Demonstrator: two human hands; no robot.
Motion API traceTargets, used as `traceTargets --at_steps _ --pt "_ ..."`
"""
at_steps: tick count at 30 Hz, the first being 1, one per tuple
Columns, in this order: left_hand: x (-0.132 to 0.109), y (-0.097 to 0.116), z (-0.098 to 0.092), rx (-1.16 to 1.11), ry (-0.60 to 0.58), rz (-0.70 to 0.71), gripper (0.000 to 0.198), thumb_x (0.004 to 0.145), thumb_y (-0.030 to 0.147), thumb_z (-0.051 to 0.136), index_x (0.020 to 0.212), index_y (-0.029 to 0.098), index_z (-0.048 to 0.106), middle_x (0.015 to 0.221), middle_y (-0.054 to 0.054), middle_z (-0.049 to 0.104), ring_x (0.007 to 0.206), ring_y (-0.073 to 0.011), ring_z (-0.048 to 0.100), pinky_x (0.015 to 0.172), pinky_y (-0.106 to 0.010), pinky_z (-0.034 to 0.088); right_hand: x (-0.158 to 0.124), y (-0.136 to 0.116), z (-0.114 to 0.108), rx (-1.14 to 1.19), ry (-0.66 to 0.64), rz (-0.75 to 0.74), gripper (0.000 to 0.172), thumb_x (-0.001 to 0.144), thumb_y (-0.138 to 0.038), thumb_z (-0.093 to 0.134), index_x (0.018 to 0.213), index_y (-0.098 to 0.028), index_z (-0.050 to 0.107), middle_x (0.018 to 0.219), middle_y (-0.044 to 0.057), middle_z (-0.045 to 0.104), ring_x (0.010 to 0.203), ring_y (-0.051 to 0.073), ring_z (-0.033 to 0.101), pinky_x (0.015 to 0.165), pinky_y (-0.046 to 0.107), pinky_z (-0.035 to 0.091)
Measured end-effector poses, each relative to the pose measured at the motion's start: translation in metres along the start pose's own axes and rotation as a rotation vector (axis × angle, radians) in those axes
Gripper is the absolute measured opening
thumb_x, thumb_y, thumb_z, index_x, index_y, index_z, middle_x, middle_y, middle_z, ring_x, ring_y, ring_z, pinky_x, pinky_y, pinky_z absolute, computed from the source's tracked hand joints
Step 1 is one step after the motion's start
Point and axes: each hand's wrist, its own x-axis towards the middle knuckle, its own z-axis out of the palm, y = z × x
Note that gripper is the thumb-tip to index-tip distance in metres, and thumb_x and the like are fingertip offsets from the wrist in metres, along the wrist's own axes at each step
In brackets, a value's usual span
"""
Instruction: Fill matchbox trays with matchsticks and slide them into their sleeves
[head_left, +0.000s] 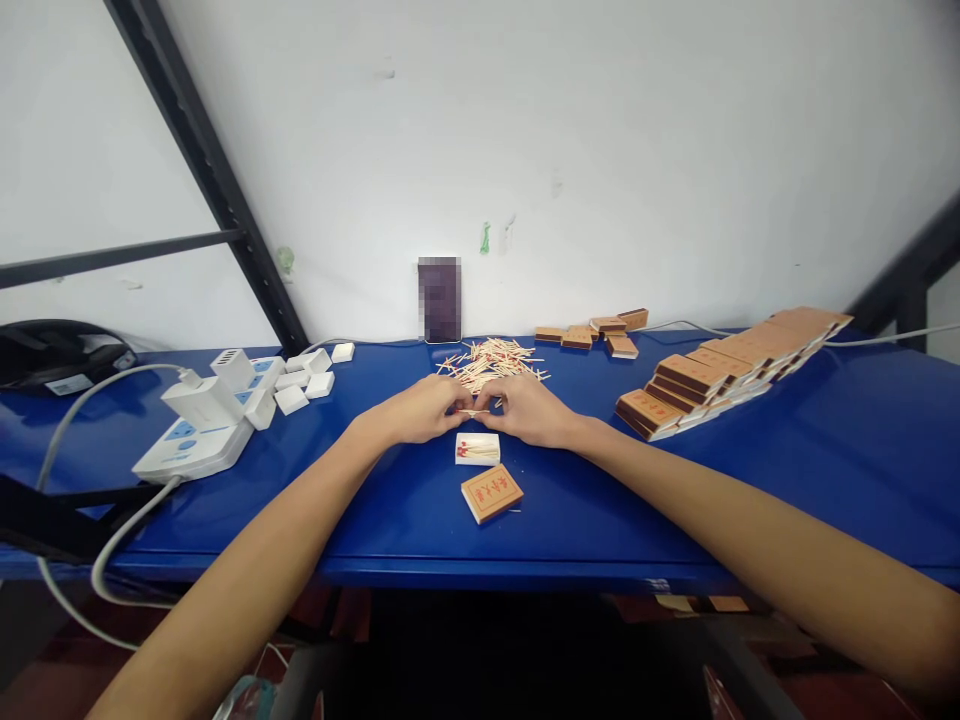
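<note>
In the head view, a few matches (474, 411) are held level between the two hands, low over the blue counter (420, 530); the exact number cannot be told. One end of the matches is pinched by the fingers of the left hand (431, 408), and the other end is pinched by the fingers of the right hand (525, 405), with thumb and forefinger brought together on each side.

Taken from the held matches as the centre of the dial, a white open tray (491, 440) is seen at 6 o'clock, just beside the hands. It is partly filled with matches, whose red heads are laid toward 9 o'clock. A little beyond it, between 5 and 6 o'clock, a brown matchbox (492, 493) is set at a slant, its printed face turned up.

At 12 o'clock a loose match pile (495, 362) is spread behind the hands. At 11 o'clock a dark slab (442, 300), blurred over, is stood against the wall (600, 150). Several matchboxes (622, 346) are scattered at 2 o'clock, and stepped rows of boxes (694, 373) are stacked at 3 o'clock. Between 9 and 10 o'clock small white trays (320, 385) are clustered; farther off, at 9 o'clock, a power strip (195, 450) is fitted with white plugs (202, 403).
</note>
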Motion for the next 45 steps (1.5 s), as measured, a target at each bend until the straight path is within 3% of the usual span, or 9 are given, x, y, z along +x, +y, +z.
traceTargets --at_steps 5,14,18,21,25,28,33,38,45 --pt "0.001 0.000 0.001 -0.004 -0.014 0.003 0.011 0.086 0.016 0.050 0.080 0.014 0.059 0.076 -0.004 0.061 0.065 -0.0138 0.050 0.061 -0.026 0.035 0.001 -0.001 -0.001 -0.027 -0.015 0.027 0.007 0.079 -0.022 0.063 0.081 -0.019 0.069 0.080 0.001 0.072 0.069 0.014 0.060 0.064 0.025 0.037" --pt "0.003 -0.002 0.009 -0.044 -0.044 0.026 0.010 0.090 0.014 0.042 0.089 0.015 0.052 0.088 -0.008 0.060 0.078 -0.0178 0.053 0.075 -0.031 0.041 0.004 0.002 0.003 -0.061 -0.036 -0.022 0.006 0.074 -0.014 0.061 0.078 -0.018 0.063 0.080 0.001 0.068 0.072 0.014 0.059 0.066 0.025 0.037" --pt "0.000 0.002 0.003 -0.076 -0.032 0.052 0.009 0.090 0.014 0.041 0.090 0.015 0.050 0.091 -0.008 0.059 0.081 -0.0179 0.053 0.077 -0.030 0.041 0.006 -0.007 -0.005 -0.072 -0.046 0.001 0.007 0.073 -0.014 0.061 0.078 -0.018 0.064 0.080 0.001 0.069 0.071 0.014 0.058 0.065 0.025 0.037" --pt "-0.006 0.011 -0.010 -0.076 -0.012 0.045 0.010 0.092 0.019 0.042 0.090 0.015 0.051 0.085 -0.005 0.058 0.073 -0.0156 0.051 0.069 -0.028 0.039 0.004 -0.027 -0.020 -0.093 -0.054 0.057 0.006 0.071 -0.014 0.062 0.075 -0.018 0.065 0.075 0.000 0.069 0.067 0.014 0.057 0.063 0.026 0.037" --pt "-0.015 0.024 -0.021 -0.168 -0.130 0.025 0.015 0.090 0.026 0.048 0.083 0.015 0.055 0.070 0.000 0.057 0.059 -0.0111 0.047 0.056 -0.024 0.035 -0.005 -0.049 -0.035 0.022 -0.183 0.109 0.003 0.071 -0.018 0.065 0.071 -0.018 0.068 0.072 0.000 0.070 0.061 0.012 0.057 0.058 0.025 0.037" --pt "-0.015 0.027 -0.018 -0.189 -0.197 0.022 0.015 0.087 0.025 0.053 0.080 0.014 0.059 0.065 0.001 0.058 0.055 -0.0092 0.047 0.053 -0.022 0.034 -0.010 -0.050 -0.035 0.079 -0.272 0.145 0.004 0.071 -0.019 0.066 0.073 -0.017 0.069 0.072 0.001 0.071 0.063 0.013 0.059 0.058 0.024 0.039" --pt "-0.013 0.025 -0.015 -0.240 -0.180 0.035 0.013 0.083 0.024 0.060 0.079 0.014 0.066 0.059 0.002 0.060 0.050 -0.0075 0.049 0.051 -0.020 0.035 -0.010 -0.044 -0.030 0.032 -0.301 0.135 0.010 0.074 -0.025 0.067 0.072 -0.017 0.072 0.069 0.000 0.070 0.060 0.012 0.058 0.058 0.024 0.038" --pt "-0.013 0.020 -0.021 -0.340 -0.201 0.008 0.016 0.079 0.022 0.065 0.091 0.015 0.072 0.077 -0.002 0.071 0.067 -0.0113 0.063 0.061 -0.020 0.044 -0.011 -0.046 -0.031 -0.004 -0.279 0.115 0.010 0.074 -0.026 0.068 0.070 -0.018 0.073 0.066 -0.001 0.069 0.056 0.010 0.057 0.058 0.023 0.037" --pt "-0.012 0.013 -0.021 -0.284 -0.111 0.009 0.017 0.075 0.031 0.070 0.082 0.016 0.072 0.067 0.001 0.063 0.060 -0.0092 0.053 0.056 -0.020 0.039 -0.010 -0.043 -0.030 -0.087 -0.304 0.058 0.017 0.081 -0.030 0.066 0.074 -0.017 0.073 0.064 0.000 0.068 0.053 0.010 0.054 0.056 0.024 0.034"
